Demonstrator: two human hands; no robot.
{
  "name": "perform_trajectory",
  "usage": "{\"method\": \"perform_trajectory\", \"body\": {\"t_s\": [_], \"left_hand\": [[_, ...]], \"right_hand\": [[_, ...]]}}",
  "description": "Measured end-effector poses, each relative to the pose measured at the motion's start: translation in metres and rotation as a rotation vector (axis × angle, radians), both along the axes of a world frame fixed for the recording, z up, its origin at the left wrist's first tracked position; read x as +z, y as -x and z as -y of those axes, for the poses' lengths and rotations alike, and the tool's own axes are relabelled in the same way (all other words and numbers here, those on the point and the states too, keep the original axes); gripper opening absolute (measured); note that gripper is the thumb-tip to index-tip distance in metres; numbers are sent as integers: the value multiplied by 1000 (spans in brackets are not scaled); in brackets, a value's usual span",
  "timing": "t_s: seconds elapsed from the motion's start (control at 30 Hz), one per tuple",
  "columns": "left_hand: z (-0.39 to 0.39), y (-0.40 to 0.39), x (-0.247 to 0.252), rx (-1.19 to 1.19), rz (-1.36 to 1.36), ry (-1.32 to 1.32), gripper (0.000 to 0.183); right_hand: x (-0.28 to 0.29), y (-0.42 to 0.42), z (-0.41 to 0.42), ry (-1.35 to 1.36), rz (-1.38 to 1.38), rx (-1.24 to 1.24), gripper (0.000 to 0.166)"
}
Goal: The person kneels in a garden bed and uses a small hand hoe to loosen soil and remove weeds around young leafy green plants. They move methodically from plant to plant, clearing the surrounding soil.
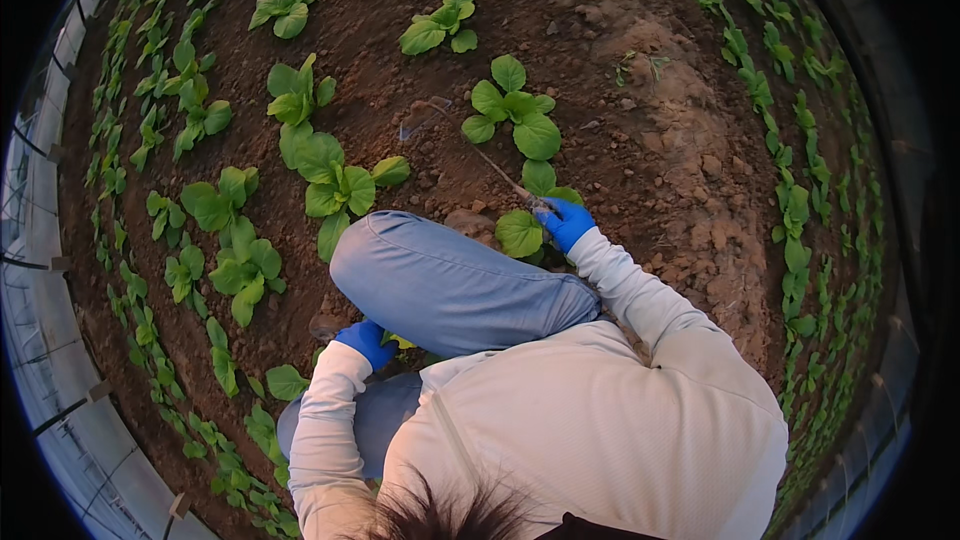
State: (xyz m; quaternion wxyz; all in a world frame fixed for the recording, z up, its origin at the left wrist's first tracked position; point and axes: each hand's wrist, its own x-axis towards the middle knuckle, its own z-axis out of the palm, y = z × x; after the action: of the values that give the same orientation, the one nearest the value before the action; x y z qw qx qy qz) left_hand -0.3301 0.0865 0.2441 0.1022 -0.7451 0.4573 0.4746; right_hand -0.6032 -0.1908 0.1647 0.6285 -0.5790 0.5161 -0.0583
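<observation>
My right hand (562,223), in a blue glove, grips the handle of a hand hoe (495,167) beside my knee. Its thin curved neck reaches forward to a small blade (425,120) at the soil. Under and around that hand spread the leaves of a leafy green plant (519,233). Another leafy plant (517,106) grows just ahead, right of the hoe's neck. My left hand (367,343), also blue-gloved, is low between my legs, close to a yellowish leaf (401,341). Its fingers are mostly hidden, so I cannot tell whether it holds anything.
Leafy plants (341,184) stand in rows on brown soil (360,105), close to my bent knee (442,277). A paler, cloddy soil strip (697,157) runs along the right, with more rows (795,240) beyond. A pale greenhouse side wall (45,315) curves along the left.
</observation>
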Motion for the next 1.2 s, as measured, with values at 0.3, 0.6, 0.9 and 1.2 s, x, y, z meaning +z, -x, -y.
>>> {"method": "perform_trajectory", "body": {"t_s": [0.3,0.6,0.9,1.2], "left_hand": [[4,-4,-2,7,3,14,43],[-16,-50,27,296,70,125,52],[-86,-129,19,463,245,185,49],[-1,-141,-18,224,54,215,32]], "right_hand": [[-21,51,96,62,-211,-420,39],[-127,30,211,305,-577,-177,52],[-106,80,156,185,-628,-42,53],[-78,190,25,112,-699,-44,50]]}}
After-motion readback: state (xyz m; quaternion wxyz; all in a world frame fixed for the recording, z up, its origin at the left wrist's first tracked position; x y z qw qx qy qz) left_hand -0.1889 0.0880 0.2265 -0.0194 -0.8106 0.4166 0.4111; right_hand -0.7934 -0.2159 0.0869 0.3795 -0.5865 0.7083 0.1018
